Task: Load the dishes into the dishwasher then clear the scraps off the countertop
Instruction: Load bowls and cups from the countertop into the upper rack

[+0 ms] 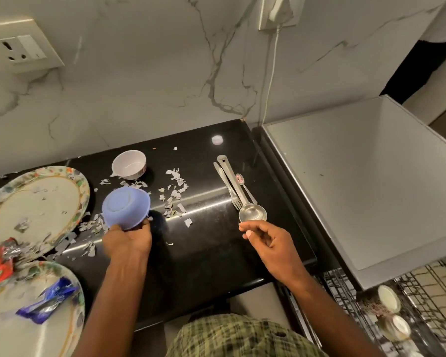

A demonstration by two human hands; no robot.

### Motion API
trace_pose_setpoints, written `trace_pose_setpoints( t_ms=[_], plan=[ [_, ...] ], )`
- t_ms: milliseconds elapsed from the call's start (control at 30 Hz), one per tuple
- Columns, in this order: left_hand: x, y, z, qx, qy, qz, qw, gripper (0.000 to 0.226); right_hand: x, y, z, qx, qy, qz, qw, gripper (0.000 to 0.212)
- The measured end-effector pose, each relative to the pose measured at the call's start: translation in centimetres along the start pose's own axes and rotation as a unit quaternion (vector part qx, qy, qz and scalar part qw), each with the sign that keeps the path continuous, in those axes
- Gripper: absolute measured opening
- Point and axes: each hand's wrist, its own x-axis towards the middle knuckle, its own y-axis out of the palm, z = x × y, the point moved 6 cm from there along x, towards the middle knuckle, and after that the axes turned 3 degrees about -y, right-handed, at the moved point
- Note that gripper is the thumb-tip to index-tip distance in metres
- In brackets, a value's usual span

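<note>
Person is tipping a bowl over a scrap-strewn black countertop (206,253).
Left hand (128,239) is gripping the smooth, round blue plastic bowl (125,211) by its near rim, base facing up; right hand (268,240), loosely curled and empty, is hovering just near the steel ladle (242,199), whose handle runs far-left.

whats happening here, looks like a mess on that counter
A person is clearing dishes from a black countertop. The left hand grips a blue bowl, tipped so its base faces up. The right hand reaches toward a metal ladle lying beside a fork. A white bowl, two patterned plates with wrappers and paper scraps remain on the counter. The dishwasher rack at lower right already holds some dishes.
</note>
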Motion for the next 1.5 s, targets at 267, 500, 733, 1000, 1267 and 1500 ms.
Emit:
trace_pose_setpoints(
  t_ms=[267,500,733,1000,1267,1500],
  plan=[
    [-3.9,2.1,2.9,0.229,0.079,0.097,0.965,0.028,-1.8,-2.3,-0.7,-0.005,0.010,-0.024,1.000,0.023],
    [-11.3,6.0,10.9,0.534,0.235,0.448,0.678,0.019,-3.9,-6.3,-1.2,0.005,-0.023,-0.159,0.987,0.027],
    [-17.9,4.7,24.6,0.573,0.431,0.663,0.214,0.021,-9.9,-13.6,0.1,-0.062,-0.123,-0.334,0.932,0.045],
    [-26.7,-1.4,38.3,0.554,0.346,0.754,0.064,0.036,-16.8,-22.6,-5.0,-0.203,-0.101,-0.367,0.902,0.027],
    [-32.1,-9.0,51.3,0.606,0.221,0.762,-0.052,0.039,-24.2,-32.4,-12.7,-0.177,0.004,-0.403,0.898,0.020],
    [-33.8,-15.0,59.5,0.656,0.149,0.733,-0.101,0.081,-27.6,-38.8,-20.7,-0.150,0.117,-0.427,0.884,0.015]
  ],
)
